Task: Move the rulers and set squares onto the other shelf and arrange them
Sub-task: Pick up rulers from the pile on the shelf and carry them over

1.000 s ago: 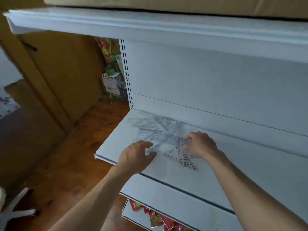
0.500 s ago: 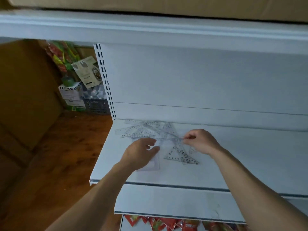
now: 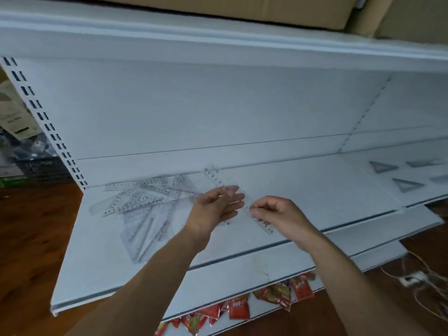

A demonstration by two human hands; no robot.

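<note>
Right hand (image 3: 278, 214) pinches a clear plastic ruler (image 3: 213, 177); the slack-fingered left hand (image 3: 213, 209) should steady its far end while carrying.

Light was dim, flat and cool, blue-grey across the white shelf (image 3: 315, 190); I could not tell its source. No hard shadows, no glare. Motion blur smeared the left hand (image 3: 213, 212) and the heap of rulers (image 3: 145, 202). Digits on the lifted clear ruler (image 3: 213, 177) were partly legible. Set squares (image 3: 383, 166) at far right were soft. Shelf edges bowed toward the corners.
</note>
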